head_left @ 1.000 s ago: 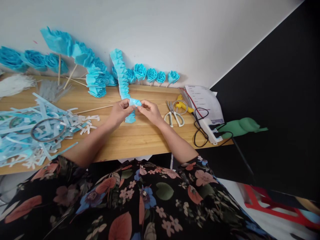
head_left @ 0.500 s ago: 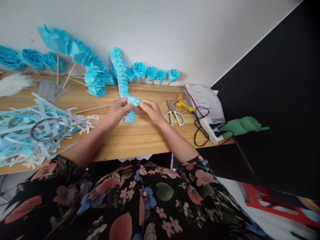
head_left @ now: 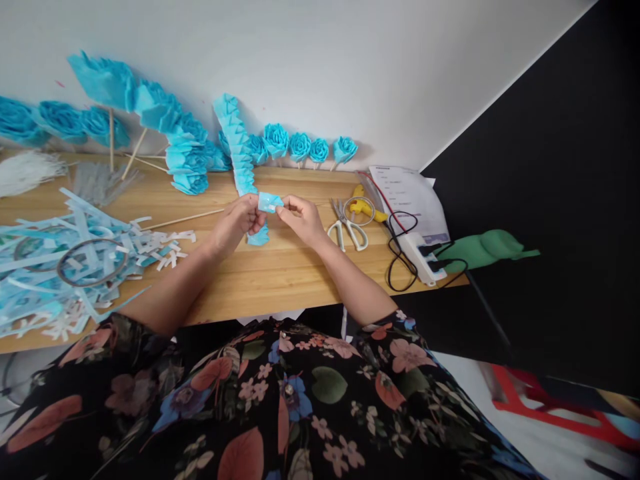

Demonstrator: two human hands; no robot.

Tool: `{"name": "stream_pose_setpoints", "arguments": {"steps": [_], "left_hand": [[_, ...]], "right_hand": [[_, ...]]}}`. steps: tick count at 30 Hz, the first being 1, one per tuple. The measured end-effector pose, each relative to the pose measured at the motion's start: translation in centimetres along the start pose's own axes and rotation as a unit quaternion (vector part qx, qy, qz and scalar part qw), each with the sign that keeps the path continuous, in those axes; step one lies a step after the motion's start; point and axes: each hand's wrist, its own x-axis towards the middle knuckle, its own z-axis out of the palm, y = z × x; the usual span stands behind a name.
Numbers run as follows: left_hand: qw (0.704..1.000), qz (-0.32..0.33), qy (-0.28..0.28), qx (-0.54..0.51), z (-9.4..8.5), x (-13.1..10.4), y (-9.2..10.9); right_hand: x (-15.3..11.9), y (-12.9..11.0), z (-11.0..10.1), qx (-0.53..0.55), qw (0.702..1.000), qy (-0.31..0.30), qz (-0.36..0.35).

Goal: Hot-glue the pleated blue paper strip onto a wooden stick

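Observation:
A small piece of light-blue crepe paper (head_left: 271, 202) is stretched between my two hands above the table. My left hand (head_left: 241, 217) pinches its left end, fingers curled. On the right end, my right hand (head_left: 301, 217) grips it between thumb and forefinger. Behind and below the hands runs a long strip of overlapping folded blue paper pieces (head_left: 238, 150), leaning from the wall down onto the wood; its lower end shows under the hands. A thin wooden stick (head_left: 185, 218) lies left of my left hand.
Blue paper roses (head_left: 276, 140) line the wall. Paper scraps (head_left: 95, 267) and a tape ring (head_left: 93, 262) spread at left. Scissors (head_left: 349, 227), a yellow glue gun (head_left: 360, 200), printed sheets (head_left: 405, 200), a white power strip (head_left: 423, 257) and a green object (head_left: 485, 250) are at right.
The paper piece has shifted slightly right and shows flatter between my hands. My left fingers have curled in more. The whole view has moved a little.

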Motion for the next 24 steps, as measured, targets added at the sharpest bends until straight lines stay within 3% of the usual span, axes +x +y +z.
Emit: {"name": "stream_pose_setpoints", "arguments": {"steps": [14, 24], "left_hand": [[0.992, 0.004, 0.104, 0.065, -0.5, 0.2, 0.3], [0.989, 0.005, 0.135, 0.054, -0.8, 0.6, 0.8]], "right_hand": [[0.0, 0.0, -0.1, -0.017, 1.000, -0.005, -0.017], [0.4, 1.0, -0.2, 0.113, 0.993, -0.038, 0.012]]}}
